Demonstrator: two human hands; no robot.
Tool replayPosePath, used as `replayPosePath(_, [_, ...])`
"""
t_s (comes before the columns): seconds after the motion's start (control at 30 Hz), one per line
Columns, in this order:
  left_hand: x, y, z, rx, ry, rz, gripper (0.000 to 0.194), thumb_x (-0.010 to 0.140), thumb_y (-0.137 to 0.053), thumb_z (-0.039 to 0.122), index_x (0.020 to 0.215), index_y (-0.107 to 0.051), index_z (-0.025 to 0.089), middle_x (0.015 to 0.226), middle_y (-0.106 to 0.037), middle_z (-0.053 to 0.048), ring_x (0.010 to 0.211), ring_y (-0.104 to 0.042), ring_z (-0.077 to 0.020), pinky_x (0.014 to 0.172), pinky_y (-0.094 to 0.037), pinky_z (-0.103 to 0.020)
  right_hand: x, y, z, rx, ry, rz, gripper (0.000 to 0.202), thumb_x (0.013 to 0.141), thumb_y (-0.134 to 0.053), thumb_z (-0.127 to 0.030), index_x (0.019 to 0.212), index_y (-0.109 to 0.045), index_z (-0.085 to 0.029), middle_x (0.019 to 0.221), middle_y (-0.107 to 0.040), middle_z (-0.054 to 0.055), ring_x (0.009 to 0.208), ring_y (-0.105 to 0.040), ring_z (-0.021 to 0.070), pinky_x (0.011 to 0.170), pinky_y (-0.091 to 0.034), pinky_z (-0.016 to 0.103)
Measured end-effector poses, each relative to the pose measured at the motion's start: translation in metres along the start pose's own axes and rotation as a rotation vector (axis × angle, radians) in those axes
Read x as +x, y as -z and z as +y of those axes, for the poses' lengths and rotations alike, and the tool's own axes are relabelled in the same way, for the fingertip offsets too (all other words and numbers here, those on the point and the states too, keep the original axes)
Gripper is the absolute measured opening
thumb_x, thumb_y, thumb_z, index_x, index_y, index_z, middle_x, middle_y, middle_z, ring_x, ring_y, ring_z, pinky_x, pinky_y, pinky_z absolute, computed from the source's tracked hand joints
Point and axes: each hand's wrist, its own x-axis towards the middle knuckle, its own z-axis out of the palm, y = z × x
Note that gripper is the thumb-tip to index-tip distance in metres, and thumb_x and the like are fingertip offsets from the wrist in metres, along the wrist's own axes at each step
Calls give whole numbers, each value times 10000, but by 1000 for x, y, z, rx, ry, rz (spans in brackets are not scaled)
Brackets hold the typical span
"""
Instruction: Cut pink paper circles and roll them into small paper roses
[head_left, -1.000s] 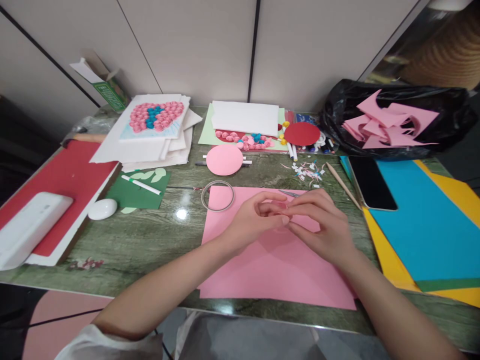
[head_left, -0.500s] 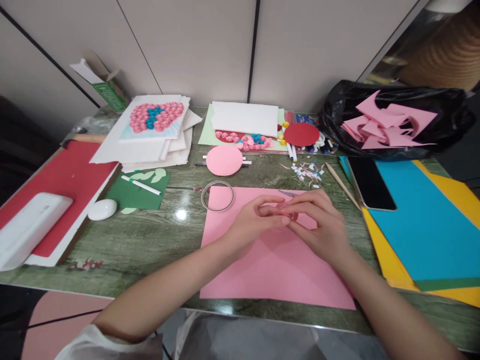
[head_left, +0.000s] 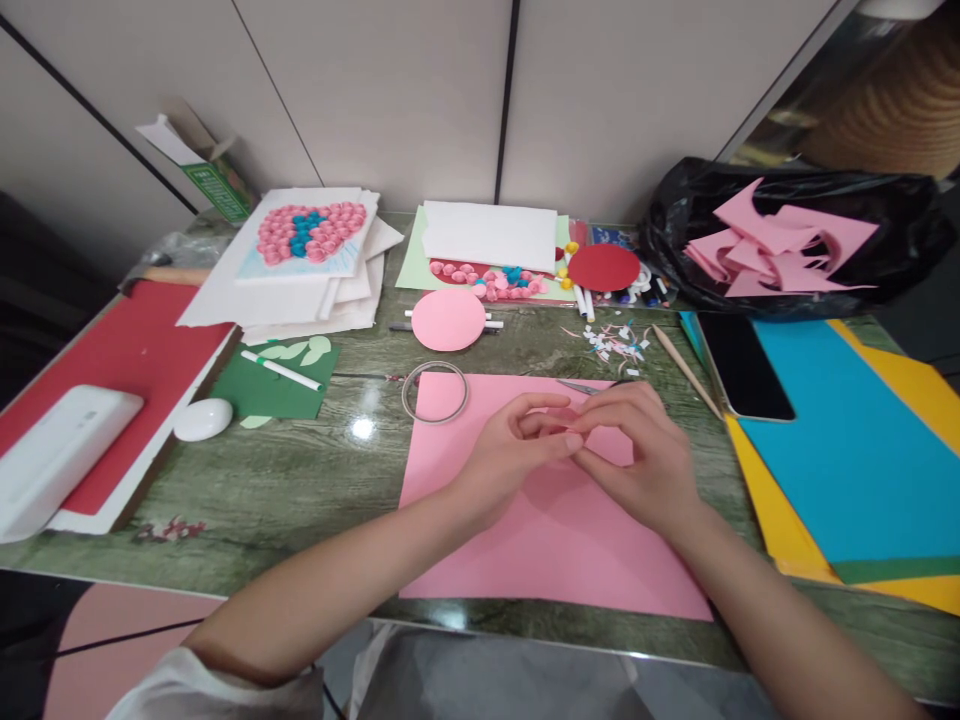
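Both hands meet above a large pink paper sheet (head_left: pixel 480 540) on the table. Between the fingertips is a small strip of pink paper (head_left: pixel 564 416), mostly covered by fingers, so its full shape is hidden. My left hand (head_left: pixel 517 445) pinches it from the left with thumb and fingers. From the right, my right hand (head_left: pixel 645 440) closes on it with its fingertips. Scissors (head_left: pixel 579 387) lie partly beneath the right hand at the sheet's far edge. A metal ring (head_left: pixel 407 400) overlaps the sheet's far left corner.
Behind the sheet lie a pink paper circle (head_left: pixel 448 320) on pens, a red circle (head_left: pixel 604 268) and paper scraps (head_left: pixel 615 343). To the right are a pencil (head_left: pixel 682 365), phone (head_left: pixel 742 365) and blue paper (head_left: pixel 862 460). Leftward sit a white mouse (head_left: pixel 202 420) and green paper (head_left: pixel 289 398).
Fingers of both hands have shifted slightly around the small pink paper, which now shows less of its curled shape. The other things on the table stay in place.
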Motion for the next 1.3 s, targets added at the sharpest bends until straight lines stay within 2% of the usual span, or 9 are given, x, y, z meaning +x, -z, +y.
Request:
replayPosePath(0.13, [2, 1, 4, 63, -52, -2, 334, 644, -757, 188, 944, -612, 195, 722, -604, 32, 705, -553, -87, 705, -406, -235, 0, 4, 2, 23, 14, -18, 200, 755, -673, -136, 896, -607, -262, 844, -603, 33, 819, -550, 208, 715, -450, 391])
replayPosePath(0.3, [5, 5, 10, 135, -99, -90, 291, 654, -728, 152, 919, -613, 188, 754, -606, 19, 705, -557, -98, 687, -436, -240, 2, 6, 4, 42, 63, -84, 255, 775, -657, -126, 976, -612, -276, 907, -598, 43, 849, -541, 207, 733, -449, 402])
replayPosePath(0.47, [7, 9, 19, 298, -114, -160, 317, 654, -719, 114, 943, -607, 185, 710, -593, 24, 695, -572, -99, 711, -444, -248, 3, 5, 6, 30, 88, -157, 184, 793, -642, -136, 929, -615, -256, 946, -588, 53, 881, -537, 207, 749, -448, 398])
replayPosePath(0.57, [6, 8, 19, 309, -105, -130, 293, 659, -715, 118, 928, -615, 173, 743, -617, 8, 704, -584, -107, 717, -445, -260, 2, 4, 5, 10, 83, -110, 168, 794, -647, -153, 927, -614, -251, 912, -598, 50, 856, -544, 205, 733, -451, 393])
replayPosePath(0.7, [5, 4, 10, 115, -69, -49, 313, 653, -731, 134, 938, -610, 176, 808, -659, -6, 768, -604, -117, 764, -444, -277, 1, 1, 6, -84, 101, 15, 167, 770, -675, -155, 899, -617, -243, 855, -616, 49, 809, -556, 209, 700, -446, 389])
replayPosePath(0.83, [4, 3, 1, -10, -22, 6, 346, 639, -751, 144, 951, -606, 182, 799, -674, 0, 782, -622, -120, 797, -432, -288, -1, -3, 6, -174, 138, 71, 188, 744, -697, -147, 882, -609, -237, 824, -627, 42, 776, -574, 206, 691, -435, 385])
replayPosePath(1.0, [4, 4, 1, -32, -26, -8, 365, 633, -759, 136, 958, -596, 170, 784, -695, -12, 797, -651, -143, 793, -441, -292, -2, -3, 5, -206, 137, 64, 171, 754, -685, -169, 885, -604, -240, 831, -631, 39, 777, -580, 204, 699, -429, 384])
replayPosePath(1.13, [5, 4, 5, -20, -44, -10, 359, 619, -761, 122, 934, -594, 168, 745, -698, 4, 717, -638, -104, 745, -452, -257, -1, 1, 3, -158, 115, 32, 217, 757, -675, -165, 944, -613, -255, 859, -622, 41, 797, -570, 204, 712, -433, 389])
replayPosePath(1.3, [8, 9, 13, 135, -66, -49, 356, 612, -759, 119, 927, -605, 179, 707, -683, 19, 710, -637, -114, 749, -459, -270, 1, 5, 4, -68, 108, -38, 297, 762, -658, -135, 1015, -612, -282, 917, -608, 46, 853, -557, 212, 732, -446, 401])
